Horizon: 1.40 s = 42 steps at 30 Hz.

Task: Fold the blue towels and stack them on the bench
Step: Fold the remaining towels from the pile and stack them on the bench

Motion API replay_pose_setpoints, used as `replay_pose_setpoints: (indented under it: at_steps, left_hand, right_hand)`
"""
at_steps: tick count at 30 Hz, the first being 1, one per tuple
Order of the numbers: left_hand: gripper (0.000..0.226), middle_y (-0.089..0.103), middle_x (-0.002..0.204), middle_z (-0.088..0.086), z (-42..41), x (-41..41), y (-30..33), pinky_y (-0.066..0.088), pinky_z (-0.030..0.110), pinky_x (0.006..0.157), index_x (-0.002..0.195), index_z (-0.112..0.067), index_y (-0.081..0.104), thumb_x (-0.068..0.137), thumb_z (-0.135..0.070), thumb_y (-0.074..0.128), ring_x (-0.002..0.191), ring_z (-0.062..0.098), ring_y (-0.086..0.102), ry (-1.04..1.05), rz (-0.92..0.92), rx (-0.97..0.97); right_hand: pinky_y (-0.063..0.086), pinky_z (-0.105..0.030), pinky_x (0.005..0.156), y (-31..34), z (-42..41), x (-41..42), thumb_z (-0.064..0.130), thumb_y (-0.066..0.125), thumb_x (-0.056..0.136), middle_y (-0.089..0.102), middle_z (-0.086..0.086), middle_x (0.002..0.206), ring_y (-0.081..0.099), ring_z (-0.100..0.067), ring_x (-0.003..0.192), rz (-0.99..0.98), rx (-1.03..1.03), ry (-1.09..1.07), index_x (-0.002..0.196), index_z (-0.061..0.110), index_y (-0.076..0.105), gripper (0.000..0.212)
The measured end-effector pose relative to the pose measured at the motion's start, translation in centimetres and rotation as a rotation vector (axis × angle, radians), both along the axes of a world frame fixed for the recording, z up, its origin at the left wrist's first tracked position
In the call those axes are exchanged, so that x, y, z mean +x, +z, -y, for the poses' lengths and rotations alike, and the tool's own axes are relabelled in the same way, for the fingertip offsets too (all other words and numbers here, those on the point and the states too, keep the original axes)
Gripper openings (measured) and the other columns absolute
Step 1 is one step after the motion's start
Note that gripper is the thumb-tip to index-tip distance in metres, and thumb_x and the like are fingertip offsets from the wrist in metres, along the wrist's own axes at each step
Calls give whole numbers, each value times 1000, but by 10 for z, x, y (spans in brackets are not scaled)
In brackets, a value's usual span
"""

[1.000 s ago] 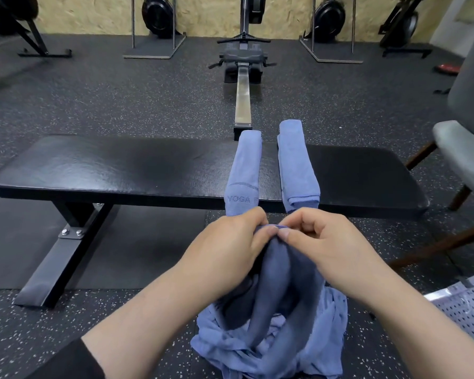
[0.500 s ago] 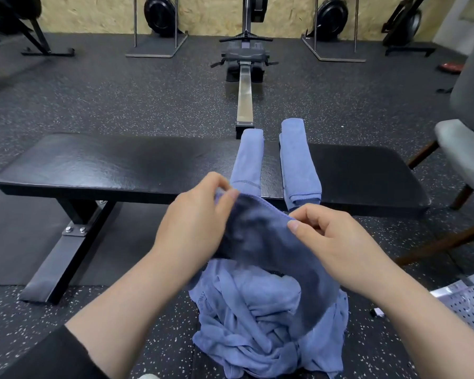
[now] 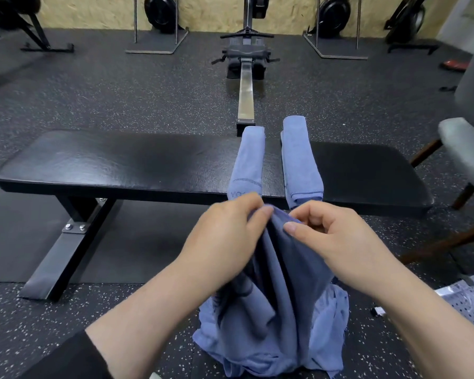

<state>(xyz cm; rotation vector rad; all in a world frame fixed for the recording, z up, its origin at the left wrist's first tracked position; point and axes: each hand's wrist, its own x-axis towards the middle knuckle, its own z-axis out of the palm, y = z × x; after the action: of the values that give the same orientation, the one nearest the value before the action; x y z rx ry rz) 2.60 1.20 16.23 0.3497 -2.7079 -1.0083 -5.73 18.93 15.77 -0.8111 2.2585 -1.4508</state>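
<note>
Pinching a blue towel [image 3: 282,269], both hands hide its top edge.

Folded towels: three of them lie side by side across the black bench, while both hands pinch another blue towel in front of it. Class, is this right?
Not quite. The head view shows two folded towels across the black bench, not three. The left hand and right hand do pinch another blue towel in front of it.

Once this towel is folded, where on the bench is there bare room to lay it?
The bench is bare from its left end to the left folded towel. A shorter bare patch runs from the right folded towel to the right end. The strip between the two towels is too narrow.
</note>
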Motion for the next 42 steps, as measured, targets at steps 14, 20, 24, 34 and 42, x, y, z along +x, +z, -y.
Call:
replay_pose_setpoints:
  at_steps: [14,20,24,34,42]
  left_hand:
    - [30,62,67,-7,16,5,10,48,33,75,121,-45,58,92,-53,61,73,10,59,91,-13,12]
    - [12,52,66,-6,-5,3,-4,49,36,69,97,-41,59,97,-51,52,73,17,55,-183,121,-88]
    - [35,48,61,-7,0,-2,-8,45,39,65,69,-32,41,100,-45,51,69,20,50,-104,79,-100]
    - [22,65,71,-7,21,-4,-7,38,15,61,82,-24,66,94,-42,63,71,8,57,124,10,162]
    - [39,26,60,6,34,-7,2,16,27,45,63,1,39,85,-21,62,57,13,16,328,104,152]
  right_hand:
    - [45,-32,69,-3,0,1,25,63,99,69,-3,78,55,-19,69,-116,78,-51,85,28,68,15]
    - [41,-11,69,-3,6,7,15,58,101,71,19,80,59,6,73,-111,78,54,89,31,68,22]
    - [47,-27,70,0,3,3,21,67,97,73,7,81,62,-5,72,-82,82,15,89,29,71,12]
    - [25,-29,59,10,-8,-2,51,76,83,36,-4,66,30,-17,64,61,9,-191,70,1,51,57]
    - [56,-59,89,0,-8,-4,35,63,99,67,-35,102,60,-25,84,352,-136,-151,97,-3,72,39]
